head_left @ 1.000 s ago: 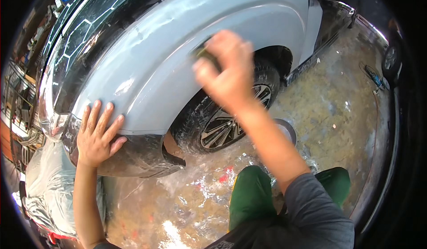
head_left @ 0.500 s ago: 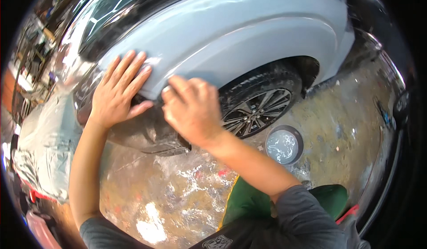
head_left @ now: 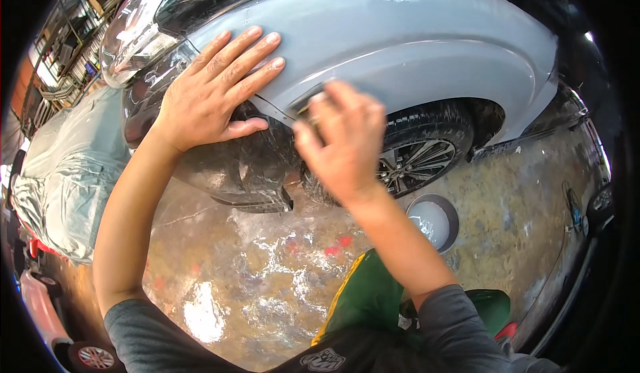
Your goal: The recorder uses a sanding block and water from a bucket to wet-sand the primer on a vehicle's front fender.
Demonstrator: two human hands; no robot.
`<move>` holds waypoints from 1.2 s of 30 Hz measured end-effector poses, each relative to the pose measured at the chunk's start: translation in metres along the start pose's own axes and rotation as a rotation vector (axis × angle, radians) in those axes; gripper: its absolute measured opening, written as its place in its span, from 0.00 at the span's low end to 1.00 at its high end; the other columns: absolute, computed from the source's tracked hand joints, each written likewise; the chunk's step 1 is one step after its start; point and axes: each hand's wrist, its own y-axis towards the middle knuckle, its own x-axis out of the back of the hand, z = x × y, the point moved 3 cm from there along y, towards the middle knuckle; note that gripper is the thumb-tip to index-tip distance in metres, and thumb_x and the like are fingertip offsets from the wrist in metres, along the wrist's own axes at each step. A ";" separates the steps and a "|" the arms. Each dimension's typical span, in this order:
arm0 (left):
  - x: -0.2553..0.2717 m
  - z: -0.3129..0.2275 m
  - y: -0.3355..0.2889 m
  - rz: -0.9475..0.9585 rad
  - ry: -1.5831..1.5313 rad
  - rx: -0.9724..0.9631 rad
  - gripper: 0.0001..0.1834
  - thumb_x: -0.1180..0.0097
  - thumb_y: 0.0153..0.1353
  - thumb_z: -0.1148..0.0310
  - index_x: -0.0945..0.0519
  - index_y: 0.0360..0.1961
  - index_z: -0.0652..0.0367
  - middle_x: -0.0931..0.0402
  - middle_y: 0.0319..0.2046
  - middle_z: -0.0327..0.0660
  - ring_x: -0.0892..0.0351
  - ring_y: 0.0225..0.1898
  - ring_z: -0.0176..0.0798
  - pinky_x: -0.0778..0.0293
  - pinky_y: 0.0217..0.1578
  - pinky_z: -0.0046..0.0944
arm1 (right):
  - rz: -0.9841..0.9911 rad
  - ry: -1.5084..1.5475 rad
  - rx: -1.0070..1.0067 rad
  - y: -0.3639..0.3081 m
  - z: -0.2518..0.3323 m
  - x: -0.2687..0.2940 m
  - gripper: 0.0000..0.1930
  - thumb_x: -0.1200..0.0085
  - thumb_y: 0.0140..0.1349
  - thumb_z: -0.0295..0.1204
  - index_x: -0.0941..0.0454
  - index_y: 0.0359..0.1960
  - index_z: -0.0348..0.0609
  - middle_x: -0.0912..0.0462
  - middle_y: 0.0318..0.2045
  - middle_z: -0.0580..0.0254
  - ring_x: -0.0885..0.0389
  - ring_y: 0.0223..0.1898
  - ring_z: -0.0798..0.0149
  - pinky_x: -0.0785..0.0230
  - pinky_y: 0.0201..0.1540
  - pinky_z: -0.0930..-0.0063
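Observation:
A grey car fender (head_left: 393, 53) with a dull finish curves over the front wheel (head_left: 427, 163). My left hand (head_left: 213, 93) lies flat against its front end, fingers spread and thumb out over the dark bumper (head_left: 233, 173). To the right of it, my right hand (head_left: 343, 136) is bent round a dark, flat sanding pad (head_left: 310, 101), which it presses to the fender's lower edge ahead of the wheel arch. Motion blurs these fingers, and they hide most of the pad.
A round bucket (head_left: 453, 223) of cloudy liquid stands on the wet, stained floor (head_left: 267, 260) below the wheel. On the left is a vehicle under a pale cover (head_left: 73, 173), with a red car (head_left: 47, 306) nearer. Cluttered racks (head_left: 67, 46) fill the far left.
My right hand has shifted along the fender edge, and the dark pad now shows beside its fingers. The left hand stays spread on the front end. The whole view has shifted somewhat.

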 end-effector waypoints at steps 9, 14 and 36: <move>-0.003 -0.002 0.004 0.002 0.033 0.009 0.45 0.42 0.59 0.37 0.31 0.71 0.52 0.38 0.74 0.48 0.44 0.76 0.53 0.51 0.75 0.55 | -0.074 -0.006 0.052 -0.013 -0.010 0.000 0.28 0.30 0.52 0.30 0.26 0.56 0.46 0.25 0.59 0.49 0.27 0.55 0.48 0.37 0.59 0.52; -0.001 -0.002 0.000 0.031 0.027 0.022 0.44 0.42 0.59 0.39 0.31 0.72 0.49 0.40 0.75 0.43 0.45 0.77 0.50 0.52 0.76 0.53 | -0.300 -0.106 -0.073 0.023 -0.109 0.064 0.23 0.31 0.55 0.27 0.25 0.52 0.40 0.25 0.58 0.48 0.25 0.55 0.50 0.34 0.60 0.56; -0.016 -0.002 0.002 0.004 0.120 -0.009 0.45 0.44 0.62 0.35 0.30 0.69 0.59 0.38 0.72 0.57 0.43 0.75 0.63 0.49 0.73 0.64 | -0.622 0.032 -0.512 0.035 -0.248 0.155 0.20 0.32 0.56 0.31 0.24 0.47 0.36 0.19 0.48 0.52 0.23 0.50 0.53 0.30 0.56 0.59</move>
